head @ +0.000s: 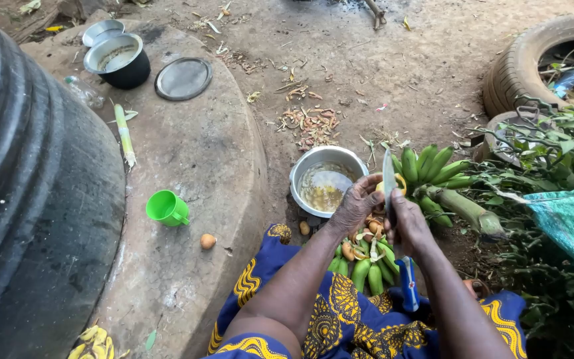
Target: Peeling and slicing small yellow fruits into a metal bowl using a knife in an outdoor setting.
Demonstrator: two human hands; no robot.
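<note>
Over the lap, just beside the rim of a metal bowl (302, 174) of cloudy water, worked with both hands close together. Closed the right hand (408, 226) in a tight grip around a knife (388, 176), blade pointing straight up. Curled the left hand (357, 203) in a narrow grip on a pale yellow banana (399, 184), touching the blade; could not tell how much of it was peeled. Sat behind a pile of loose green bananas (369, 269) resting on blue and yellow patterned cloth (340, 319), with a blue-handled tool (409, 284) lying against the right forearm. Had a bunch of green bananas (433, 167) on a thick stalk lying on the dirt ground (393, 73) just right of the hands, beside leafy branches (553, 149) and a teal sack (569, 223). Kept, on the rounded concrete surface (194, 153) to the left, a green cup (166, 207), a small brown round thing (208, 240), a green stalk (125, 136), a dark pot (119, 61) and a flat lid (183, 78). Sat beside a big black tank (28, 199) at far left, well apart from an old tyre (519, 63) at upper right. Left scraps of peel (310, 123) scattered beyond the bowl.
</note>
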